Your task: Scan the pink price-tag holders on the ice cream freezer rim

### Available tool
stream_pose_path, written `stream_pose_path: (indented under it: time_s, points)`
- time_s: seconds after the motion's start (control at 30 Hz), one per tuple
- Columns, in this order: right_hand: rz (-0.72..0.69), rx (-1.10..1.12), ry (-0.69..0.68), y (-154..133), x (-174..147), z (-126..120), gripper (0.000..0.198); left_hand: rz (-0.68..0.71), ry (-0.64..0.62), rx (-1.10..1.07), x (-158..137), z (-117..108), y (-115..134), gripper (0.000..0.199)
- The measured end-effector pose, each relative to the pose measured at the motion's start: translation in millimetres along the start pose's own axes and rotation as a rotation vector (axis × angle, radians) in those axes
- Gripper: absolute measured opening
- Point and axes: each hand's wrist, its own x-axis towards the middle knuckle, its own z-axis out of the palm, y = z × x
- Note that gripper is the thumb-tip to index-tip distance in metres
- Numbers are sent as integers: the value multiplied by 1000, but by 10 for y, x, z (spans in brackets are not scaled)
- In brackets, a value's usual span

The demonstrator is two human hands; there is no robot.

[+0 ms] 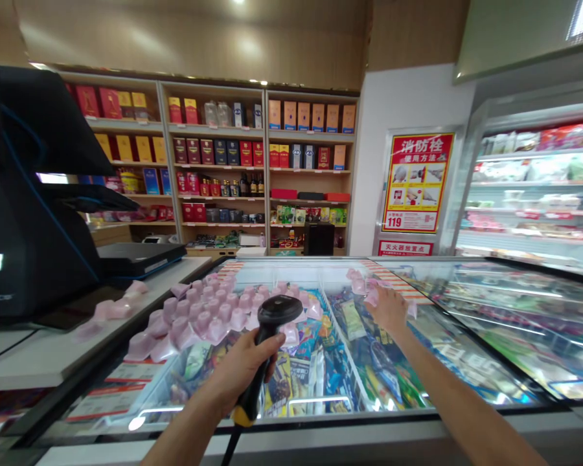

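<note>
In my left hand [255, 359] is a black barcode scanner [279, 310] with a yellow foot and a cable, held upright with its head on top. My fingers wrap round its handle. My right hand [389, 309] reaches out over the freezer's glass top, fingers curled on a small pink cup [372, 296]; its fingertips are partly blurred. Another pink cup [354, 281] lies just beyond that hand. Many more pink cups [216, 310] with flared rims sit in a cluster on the glass [340, 275], left of and behind the scanner.
Colourful packs [298, 382] lie under the glass. At left a black checkout terminal [34, 194] stands on a white counter [43, 359], with several pink cups [119, 307] at its edge. Shelves of boxes [218, 152] line the back wall; a lit chiller [539, 188] is at right.
</note>
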Motion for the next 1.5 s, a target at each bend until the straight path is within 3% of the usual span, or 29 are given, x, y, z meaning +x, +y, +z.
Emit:
stream_pose_path:
  time_s: [0.17, 0.4, 0.73, 1.23, 1.5]
  points:
    - [-153, -52, -13, 146, -103, 104, 36, 1, -40, -50, -33, 19, 17, 31]
    - [-366, 489, 46, -300, -111, 319, 54, 15, 16, -29, -215, -11, 115, 26]
    - [-413, 680, 101, -851, -128, 183, 63, 68, -9, -25, -356, -59, 159, 27]
    - [-506, 681, 128, -931, -46, 228, 62, 12, -38, -81, -290, -91, 212, 26]
    - [-444, 641, 121, -994, 11, 261, 57, 43, -219, -111, -243, -82, 226, 29]
